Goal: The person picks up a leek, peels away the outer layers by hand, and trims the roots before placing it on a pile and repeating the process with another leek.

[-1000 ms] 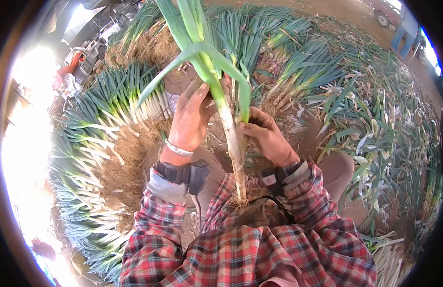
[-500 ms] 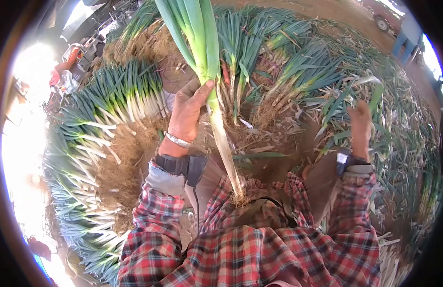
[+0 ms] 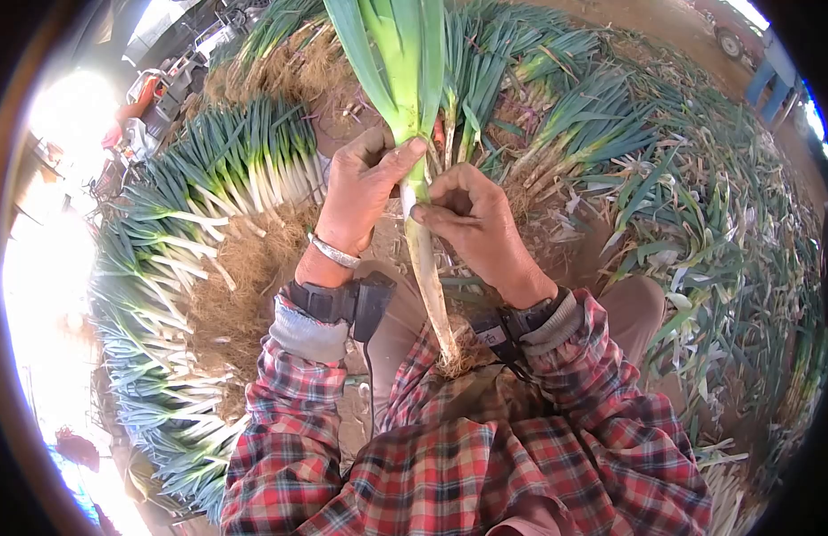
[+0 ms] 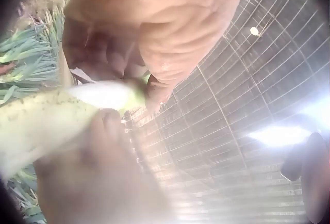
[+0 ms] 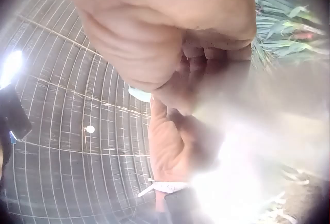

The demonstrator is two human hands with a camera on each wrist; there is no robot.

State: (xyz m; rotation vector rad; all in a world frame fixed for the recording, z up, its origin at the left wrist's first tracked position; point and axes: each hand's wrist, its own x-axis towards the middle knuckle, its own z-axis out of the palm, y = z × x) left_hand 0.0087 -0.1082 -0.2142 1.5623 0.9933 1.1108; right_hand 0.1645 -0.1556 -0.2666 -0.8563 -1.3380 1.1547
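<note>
A leek [image 3: 424, 268] with broad green leaves stands slightly tilted before the person, its root tuft by the lap. High on the stalk, just under the leaf fan, the left hand [image 3: 358, 189] grips it with thumb across the front. Right below, the right hand [image 3: 482, 225] pinches the stalk's side between thumb and curled fingers. From the left wrist, the pale stalk [image 4: 36, 118] runs into the left hand [image 4: 170, 33], and the blurred right hand [image 4: 103, 177] touches it from below. Glare hides much of the stalk in the right wrist view.
A curved row of leeks [image 3: 190, 205] lies at the left, roots inward. Another leek bunch [image 3: 584, 134] lies ahead to the right. Stripped leaves [image 3: 718, 241] are heaped along the right side. Someone in blue trousers [image 3: 771, 80] stands at the far right.
The right hand held a drooping leaf on the leek, swung right over the leaf heap, and is now back at the stalk. That leaf is off the leek; the left hand keeps its grip.
</note>
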